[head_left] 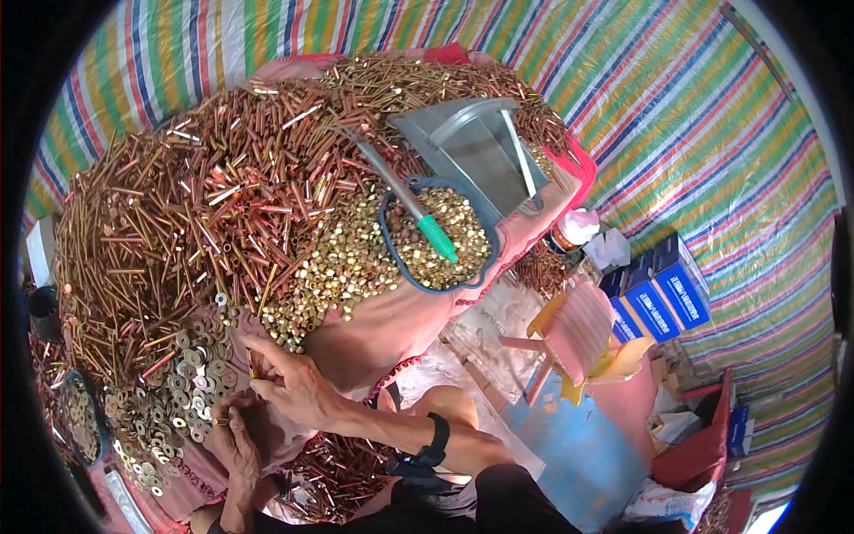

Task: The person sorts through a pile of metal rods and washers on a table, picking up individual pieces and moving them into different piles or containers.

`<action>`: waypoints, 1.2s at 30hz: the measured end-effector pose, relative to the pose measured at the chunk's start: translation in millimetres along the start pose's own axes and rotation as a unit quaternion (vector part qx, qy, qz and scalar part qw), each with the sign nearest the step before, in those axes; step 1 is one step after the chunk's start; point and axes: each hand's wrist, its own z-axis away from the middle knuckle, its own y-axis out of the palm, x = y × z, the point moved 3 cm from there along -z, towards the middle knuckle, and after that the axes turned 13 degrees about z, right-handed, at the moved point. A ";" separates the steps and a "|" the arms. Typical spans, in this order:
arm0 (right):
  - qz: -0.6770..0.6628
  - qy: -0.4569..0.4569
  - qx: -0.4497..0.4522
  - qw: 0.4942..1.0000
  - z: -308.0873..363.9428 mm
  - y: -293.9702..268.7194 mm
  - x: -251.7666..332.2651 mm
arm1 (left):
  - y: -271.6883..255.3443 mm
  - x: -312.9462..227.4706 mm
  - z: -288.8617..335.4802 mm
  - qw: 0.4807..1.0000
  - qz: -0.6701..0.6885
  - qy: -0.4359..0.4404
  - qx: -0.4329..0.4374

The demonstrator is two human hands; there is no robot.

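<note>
My right hand (pixel 298 389) reaches in over the edge of the piles, with a dark band on its wrist. Its thumb and index finger pinch a thin brass-coloured rod-like piece (pixel 255 365). Just below it my left hand (pixel 238 443) is closed, fingers curled together; a small gold-coloured ring shape shows at its fingers, and what it holds is hidden. Flat grey washers (pixel 191 383) lie beside the left hand. Small brass-coloured nuts (pixel 342 267) spread beyond my right hand. A big heap of copper-coloured metal tubes or rods (pixel 178 214) covers the far and left side.
A blue basket (pixel 389 240) of nuts holds a green-handled metal tool (pixel 436 238). Behind it lies a grey dustpan (pixel 463 147). At right stand a small chair (pixel 578 329) and blue boxes (pixel 663 289). Another basket (pixel 82 418) is at far left; striped sheeting (pixel 712 178) encloses the place.
</note>
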 end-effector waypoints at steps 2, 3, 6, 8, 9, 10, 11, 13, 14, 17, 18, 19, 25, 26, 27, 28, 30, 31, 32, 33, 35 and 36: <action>-0.004 0.057 0.060 0.997 -7.6 5.0 2.7 | 0.4 -1.3 -0.8 0.997 0.072 -0.032 -0.014; -0.016 0.072 0.069 0.995 -11.3 6.8 3.1 | 0.3 -0.8 -1.8 0.995 0.078 -0.053 -0.032; -0.086 0.122 0.097 0.984 -22.8 22.1 2.2 | -3.2 0.1 -4.5 0.982 0.159 -0.071 -0.066; -0.166 0.159 0.096 0.968 -27.6 27.5 -1.1 | -9.2 -0.2 -4.5 0.985 0.142 -0.074 -0.067; -0.195 0.168 0.088 0.962 -28.4 29.4 -1.4 | -10.9 2.7 -5.7 0.976 0.176 -0.104 -0.072; -0.226 0.167 0.077 0.956 -29.2 29.2 -1.6 | -12.6 3.5 -4.9 0.966 0.217 -0.120 -0.068; -0.230 0.167 0.084 0.955 -31.6 30.8 -2.6 | -9.0 5.5 -5.6 0.921 0.361 -0.131 -0.061; -0.232 0.171 0.095 0.953 -33.1 32.5 -4.0 | -13.0 2.5 -7.3 0.930 0.347 -0.114 -0.034; -0.231 0.186 0.101 0.950 -32.8 33.0 -4.7 | -10.5 2.0 -5.9 0.895 0.424 -0.129 -0.054; -0.223 0.178 0.110 0.952 -32.9 37.7 -0.9 | -17.4 -5.5 -7.0 0.896 0.403 -0.174 -0.063; -0.219 0.180 0.114 0.952 -33.2 39.9 0.6 | -16.5 -8.3 -7.6 0.881 0.432 -0.183 -0.062; -0.232 0.182 0.104 0.950 -33.6 41.2 2.2 | -15.4 -10.5 -8.4 0.864 0.462 -0.192 -0.060; -0.225 0.158 0.085 0.958 -37.7 40.7 10.5 | 0.6 -9.3 -13.6 0.877 0.457 -0.143 -0.047; -0.226 0.158 0.081 0.958 -37.5 40.1 11.4 | 4.6 -8.5 -12.9 0.877 0.459 -0.135 -0.046; -0.224 0.152 0.079 0.959 -37.9 39.9 12.4 | 1.2 -8.2 -11.8 0.918 0.366 -0.147 -0.037; -0.220 0.146 0.077 0.961 -37.7 40.4 13.5 | 1.7 -9.8 -11.6 0.940 0.314 -0.131 -0.022; -0.202 0.120 0.071 0.969 -37.9 40.3 16.3 | 4.8 -15.1 -12.2 0.967 0.237 -0.090 0.008; -0.188 0.100 0.070 0.975 -37.3 41.2 18.8 | 4.0 -18.6 -12.7 0.981 0.180 -0.065 0.021; -0.174 0.080 0.069 0.979 -36.7 41.8 21.7 | 4.4 -19.9 -13.1 0.987 0.143 -0.073 0.021; -0.170 0.065 0.061 0.981 -35.7 42.1 24.8 | 5.8 -21.4 -12.3 0.990 0.114 -0.079 0.024; -0.149 0.048 0.081 0.984 -33.3 43.7 31.6 | 10.2 -23.3 -10.9 0.990 0.125 -0.068 0.007; -0.148 0.046 0.092 0.984 -32.1 44.9 35.0 | 9.8 -23.4 -11.4 0.993 0.106 -0.046 0.007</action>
